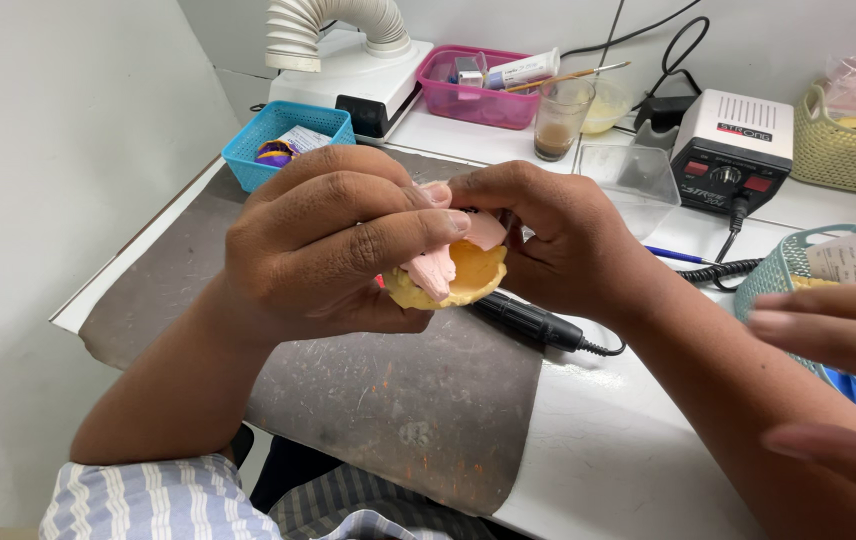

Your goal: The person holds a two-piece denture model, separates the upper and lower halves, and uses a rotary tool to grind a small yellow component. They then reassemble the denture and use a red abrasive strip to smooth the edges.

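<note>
Both my hands hold a yellow dental plaster cast (468, 278) with pink wax (435, 270) on it, above a grey work mat (398, 400). My left hand (333, 240) wraps around the cast from the left, fingers pressing on the pink wax. From the right, my right hand (558, 240) grips the cast, thumb and fingertips touching the wax's upper edge (486, 230). Much of the cast is hidden by my fingers.
A black handpiece (533, 322) lies on the mat under my hands, cabled to a control box (733, 150). Behind are a blue basket (288, 140), pink tray (476, 90), glass cup (560, 118), suction hose unit (353, 60). Another person's fingers (838, 325) reach in at right, near a teal basket (783, 275).
</note>
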